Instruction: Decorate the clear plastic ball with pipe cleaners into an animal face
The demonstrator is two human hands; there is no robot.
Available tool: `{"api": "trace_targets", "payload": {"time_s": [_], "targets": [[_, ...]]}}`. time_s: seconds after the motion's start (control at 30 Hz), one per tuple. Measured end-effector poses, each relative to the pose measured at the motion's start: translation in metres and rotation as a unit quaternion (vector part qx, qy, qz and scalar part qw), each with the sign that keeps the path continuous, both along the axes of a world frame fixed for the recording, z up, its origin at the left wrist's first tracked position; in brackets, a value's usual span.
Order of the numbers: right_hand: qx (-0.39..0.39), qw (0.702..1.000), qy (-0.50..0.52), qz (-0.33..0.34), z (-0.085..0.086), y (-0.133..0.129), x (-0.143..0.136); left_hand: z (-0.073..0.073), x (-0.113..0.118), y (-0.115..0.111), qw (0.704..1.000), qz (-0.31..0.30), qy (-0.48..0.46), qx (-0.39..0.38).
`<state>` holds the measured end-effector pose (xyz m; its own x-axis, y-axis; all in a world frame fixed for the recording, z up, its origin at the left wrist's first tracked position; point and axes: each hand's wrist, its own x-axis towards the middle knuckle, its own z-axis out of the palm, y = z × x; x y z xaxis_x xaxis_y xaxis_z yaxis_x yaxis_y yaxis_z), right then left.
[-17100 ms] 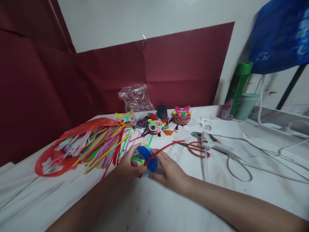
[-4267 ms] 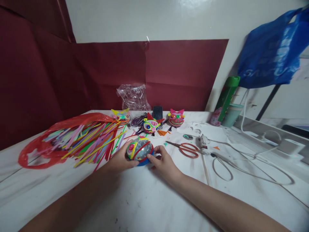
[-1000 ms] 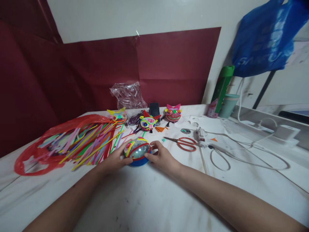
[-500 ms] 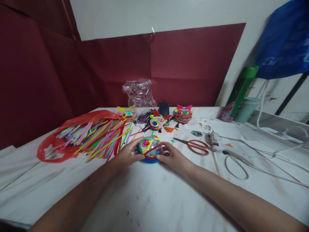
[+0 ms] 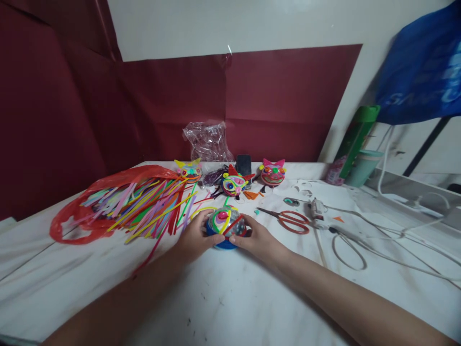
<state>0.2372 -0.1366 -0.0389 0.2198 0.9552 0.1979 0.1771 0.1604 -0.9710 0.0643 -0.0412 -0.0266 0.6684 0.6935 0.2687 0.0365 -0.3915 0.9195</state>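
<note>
Between my two hands is a clear plastic ball (image 5: pixel 230 222) with a blue base, trimmed with red, yellow and green fuzzy strips and a pink spot. My left hand (image 5: pixel 199 234) grips its left side, thumb across the front. On the right side my right hand (image 5: pixel 256 235) is closed round it, its thumb close to the left one. Just behind stands a decorated animal-face ball (image 5: pixel 233 183) with red horns. A loose yellow strip (image 5: pixel 198 209) curves beside my left fingers.
A red plastic bag (image 5: pixel 72 236) spills many coloured pipe cleaners (image 5: pixel 151 206) at left. Orange-handled scissors (image 5: pixel 293 222), a power strip (image 5: pixel 318 211) and cables lie at right. Behind stand a yellow-eared ball (image 5: pixel 190 171), a pink-eared ball (image 5: pixel 272 174), a phone (image 5: pixel 244 164) and clear wrapping (image 5: pixel 209 142).
The ball has turned a little in my hands, and my thumbs have come closer together at its front. My view has shifted slightly.
</note>
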Motion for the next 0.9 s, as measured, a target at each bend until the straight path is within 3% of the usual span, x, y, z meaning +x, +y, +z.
{"api": "trace_targets", "payload": {"time_s": [0.17, 0.33, 0.67, 0.9], "targets": [[0.0, 0.999, -0.017, -0.046, -0.0031, -0.0009, -0.0029, 0.0028, 0.0009, -0.0069, 0.999, 0.033, 0.024, 0.029], [-0.012, 0.997, -0.017, -0.068, -0.0036, -0.0009, -0.0008, 0.0018, -0.0006, -0.0047, 0.998, 0.026, 0.043, 0.047], [-0.013, 0.997, -0.047, -0.056, 0.0001, -0.0024, -0.004, -0.0012, -0.0002, -0.004, 0.998, 0.01, 0.025, 0.051], [-0.004, 0.998, -0.041, -0.051, 0.005, -0.0036, -0.0068, -0.0048, 0.0016, -0.0012, 1.0, -0.016, 0.001, 0.012]]}}
